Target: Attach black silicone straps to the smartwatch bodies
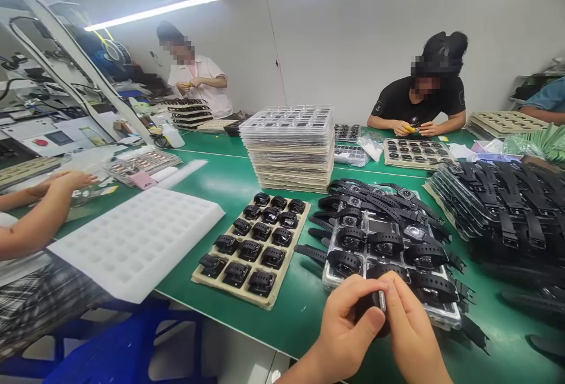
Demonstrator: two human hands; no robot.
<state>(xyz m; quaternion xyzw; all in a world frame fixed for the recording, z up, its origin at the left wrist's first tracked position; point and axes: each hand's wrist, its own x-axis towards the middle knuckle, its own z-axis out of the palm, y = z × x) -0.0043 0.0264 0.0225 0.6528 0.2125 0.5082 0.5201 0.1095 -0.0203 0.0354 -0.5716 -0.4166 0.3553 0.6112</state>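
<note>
Both my left hand (pixel 348 325) and my right hand (pixel 408 325) are closed around a black smartwatch (pixel 381 300), near the table's front edge. Its edge shows between my thumbs and fingers; the rest is hidden by my hands. Just beyond lies a clear plastic tray (pixel 369 225) with several black-strapped watches, their straps hanging over its sides. To the left, a beige tray (pixel 270 301) holds rows of watches with curled straps.
A tall stack of trays (pixel 289 149) stands mid-table. More strapped watches (pixel 507 201) are piled on trays at right. A white foam tray (pixel 136 237) juts over the left edge above a blue stool (pixel 115 349). Co-workers sit across (pixel 430 96) and at left (pixel 39 213).
</note>
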